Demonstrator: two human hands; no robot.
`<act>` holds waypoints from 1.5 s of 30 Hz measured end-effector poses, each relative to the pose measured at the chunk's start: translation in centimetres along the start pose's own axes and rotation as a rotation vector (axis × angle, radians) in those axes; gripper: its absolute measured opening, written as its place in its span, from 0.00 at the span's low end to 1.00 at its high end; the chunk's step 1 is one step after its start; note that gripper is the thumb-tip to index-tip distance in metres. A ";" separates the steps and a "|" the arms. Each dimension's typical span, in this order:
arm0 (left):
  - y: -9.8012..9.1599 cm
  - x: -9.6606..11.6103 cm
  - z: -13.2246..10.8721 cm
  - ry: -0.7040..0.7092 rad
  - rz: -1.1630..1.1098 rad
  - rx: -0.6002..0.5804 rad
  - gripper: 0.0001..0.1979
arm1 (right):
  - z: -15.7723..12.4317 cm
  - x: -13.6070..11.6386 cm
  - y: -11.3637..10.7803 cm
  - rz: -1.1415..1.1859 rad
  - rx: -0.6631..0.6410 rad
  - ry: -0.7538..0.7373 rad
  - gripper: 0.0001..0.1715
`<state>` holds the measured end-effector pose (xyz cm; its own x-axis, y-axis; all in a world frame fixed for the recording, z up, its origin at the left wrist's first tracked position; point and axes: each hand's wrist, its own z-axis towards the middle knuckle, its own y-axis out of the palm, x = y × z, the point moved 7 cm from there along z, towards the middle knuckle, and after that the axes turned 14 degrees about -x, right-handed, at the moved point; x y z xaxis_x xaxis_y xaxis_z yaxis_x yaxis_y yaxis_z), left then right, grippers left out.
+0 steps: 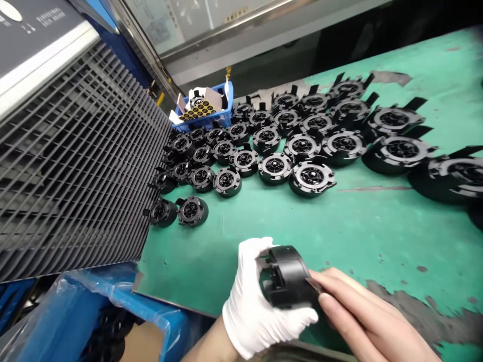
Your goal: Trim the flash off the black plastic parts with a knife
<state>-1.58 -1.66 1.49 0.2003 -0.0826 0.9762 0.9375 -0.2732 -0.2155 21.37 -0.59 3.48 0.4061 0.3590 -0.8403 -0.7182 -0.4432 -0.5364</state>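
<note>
My left hand (256, 301), in a white glove, is wrapped round a round black plastic part (285, 275) held just above the near edge of the green table (339, 236). My bare right hand (362, 314) comes in from the lower right, and its fingertips pinch the right side of the same part. Several matching black round parts (279, 146) lie in rows across the middle and far side of the table, some with flat tabs sticking out.
A large black slatted grille (75, 166) leans over the table's left side. A small blue bin (206, 108) with a sheet of small round pieces stands at the back. A blue crate lined with plastic film (94, 317) sits below the table's near left edge.
</note>
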 end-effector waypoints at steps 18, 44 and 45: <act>1.3 2.2 5.1 0.217 0.650 -0.387 0.24 | 0.2 -0.7 -5.3 -0.300 0.019 -0.084 0.35; 2.3 3.1 4.7 0.058 0.711 -0.441 0.23 | -2.8 2.1 -5.9 -0.262 -0.159 0.237 0.26; 2.3 3.1 4.7 0.062 0.706 -0.441 0.23 | -2.7 1.9 -5.9 -0.261 -0.161 0.239 0.25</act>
<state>2.54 1.99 4.17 0.6712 -0.4244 0.6077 0.3970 -0.4866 -0.7782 27.87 0.49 4.82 0.6974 0.2832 -0.6584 -0.4830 -0.4929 -0.7237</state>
